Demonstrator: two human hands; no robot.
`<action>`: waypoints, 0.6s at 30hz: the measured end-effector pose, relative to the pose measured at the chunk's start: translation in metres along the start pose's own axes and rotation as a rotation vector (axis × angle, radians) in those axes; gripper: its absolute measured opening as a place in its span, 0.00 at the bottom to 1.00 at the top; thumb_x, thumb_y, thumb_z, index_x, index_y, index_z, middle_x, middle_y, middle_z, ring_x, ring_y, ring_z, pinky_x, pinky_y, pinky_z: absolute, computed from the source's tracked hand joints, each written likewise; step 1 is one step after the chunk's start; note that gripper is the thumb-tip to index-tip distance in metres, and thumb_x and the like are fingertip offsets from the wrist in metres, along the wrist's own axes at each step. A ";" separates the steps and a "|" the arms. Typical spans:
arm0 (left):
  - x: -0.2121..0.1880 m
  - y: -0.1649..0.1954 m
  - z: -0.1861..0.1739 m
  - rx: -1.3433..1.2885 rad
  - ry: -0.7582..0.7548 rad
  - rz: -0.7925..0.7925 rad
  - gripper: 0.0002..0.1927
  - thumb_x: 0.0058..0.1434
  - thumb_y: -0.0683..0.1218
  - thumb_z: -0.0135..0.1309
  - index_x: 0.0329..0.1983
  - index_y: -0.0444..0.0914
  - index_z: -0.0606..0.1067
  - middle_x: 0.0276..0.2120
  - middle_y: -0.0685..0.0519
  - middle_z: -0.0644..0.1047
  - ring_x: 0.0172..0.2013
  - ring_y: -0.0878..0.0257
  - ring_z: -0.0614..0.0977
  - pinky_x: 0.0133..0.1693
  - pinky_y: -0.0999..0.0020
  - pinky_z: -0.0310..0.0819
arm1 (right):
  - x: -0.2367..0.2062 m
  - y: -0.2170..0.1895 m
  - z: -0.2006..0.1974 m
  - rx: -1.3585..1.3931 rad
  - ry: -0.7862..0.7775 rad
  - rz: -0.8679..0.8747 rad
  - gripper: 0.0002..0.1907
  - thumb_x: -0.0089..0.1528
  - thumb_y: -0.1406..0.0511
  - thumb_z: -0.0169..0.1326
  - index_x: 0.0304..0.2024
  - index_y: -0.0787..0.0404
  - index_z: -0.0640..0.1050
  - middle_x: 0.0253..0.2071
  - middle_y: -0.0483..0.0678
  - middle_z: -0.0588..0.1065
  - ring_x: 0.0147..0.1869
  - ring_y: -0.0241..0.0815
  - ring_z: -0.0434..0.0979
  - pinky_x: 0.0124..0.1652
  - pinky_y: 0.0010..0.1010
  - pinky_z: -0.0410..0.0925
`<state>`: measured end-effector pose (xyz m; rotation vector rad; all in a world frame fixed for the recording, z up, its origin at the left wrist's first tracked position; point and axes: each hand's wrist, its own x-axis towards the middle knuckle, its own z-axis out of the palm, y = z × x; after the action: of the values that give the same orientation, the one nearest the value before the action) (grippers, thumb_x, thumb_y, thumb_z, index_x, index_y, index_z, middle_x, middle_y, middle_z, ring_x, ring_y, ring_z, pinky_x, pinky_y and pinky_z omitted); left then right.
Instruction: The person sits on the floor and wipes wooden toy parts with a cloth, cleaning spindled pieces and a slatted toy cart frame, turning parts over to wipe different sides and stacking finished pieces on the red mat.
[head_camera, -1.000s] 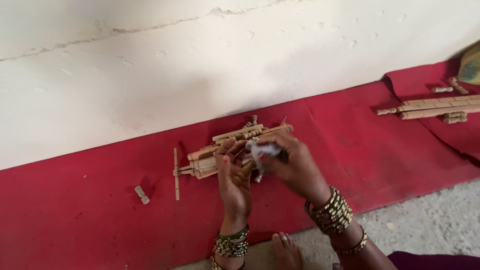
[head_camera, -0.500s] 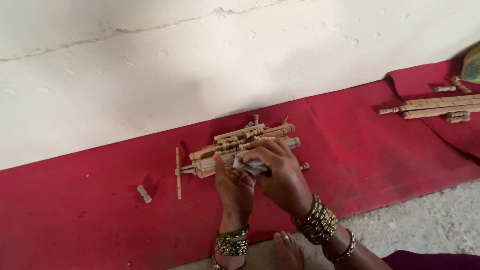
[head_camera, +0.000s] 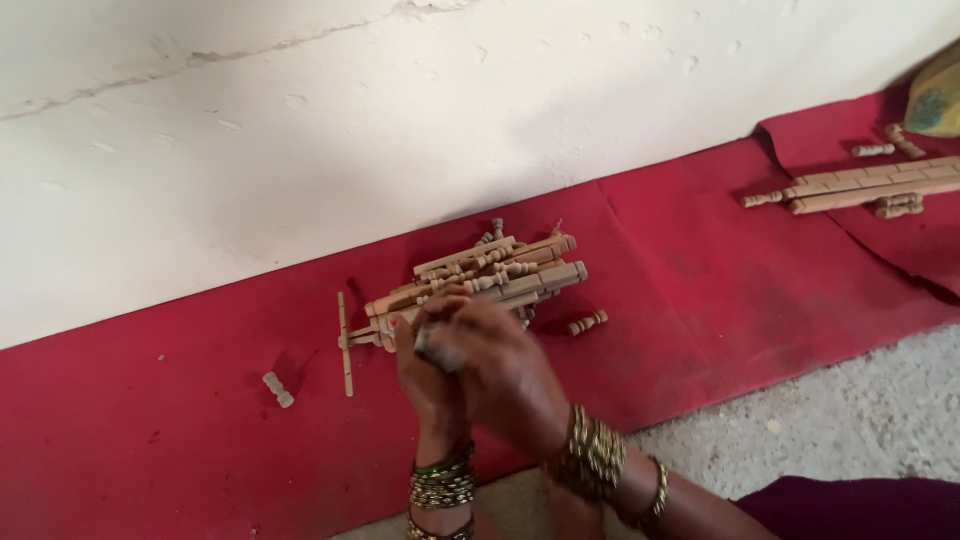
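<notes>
turned wooden sticks lie heaped at frame centre on the red cloth by the wall. your left hand and right hand press together over a small pale piece. they look light, stiff, brittle; grip mid-shaft.

Both hands pressed together over a pile of turned wooden sticks on red cloth: left hand behind, right hand cupped in front, contents hidden. Small wooden peg lying apart.
</notes>
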<state>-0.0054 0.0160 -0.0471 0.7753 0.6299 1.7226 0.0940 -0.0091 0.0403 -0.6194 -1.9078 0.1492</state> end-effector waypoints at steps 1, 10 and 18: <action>-0.002 -0.010 0.001 0.118 0.057 -0.014 0.39 0.77 0.67 0.25 0.47 0.30 0.74 0.41 0.42 0.75 0.41 0.53 0.76 0.47 0.60 0.73 | 0.001 0.012 -0.004 -0.069 0.004 0.082 0.05 0.60 0.70 0.60 0.39 0.63 0.80 0.38 0.51 0.78 0.45 0.45 0.78 0.42 0.32 0.77; -0.004 -0.038 0.003 -0.023 0.149 -0.161 0.43 0.72 0.70 0.20 0.61 0.32 0.70 0.41 0.47 0.78 0.41 0.59 0.80 0.43 0.64 0.78 | -0.016 0.032 -0.002 -0.006 -0.135 0.262 0.04 0.61 0.72 0.60 0.38 0.60 0.81 0.44 0.48 0.77 0.45 0.41 0.80 0.41 0.29 0.78; 0.020 -0.028 -0.067 -0.215 0.468 -0.399 0.48 0.63 0.76 0.21 0.47 0.29 0.68 0.28 0.39 0.78 0.25 0.58 0.77 0.27 0.66 0.78 | -0.054 0.073 0.022 0.008 -0.590 0.661 0.10 0.57 0.63 0.66 0.29 0.63 0.80 0.38 0.48 0.72 0.35 0.43 0.73 0.34 0.32 0.71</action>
<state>-0.0435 0.0407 -0.1075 0.0759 0.8327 1.5660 0.1156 0.0311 -0.0417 -1.2923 -2.1754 0.8374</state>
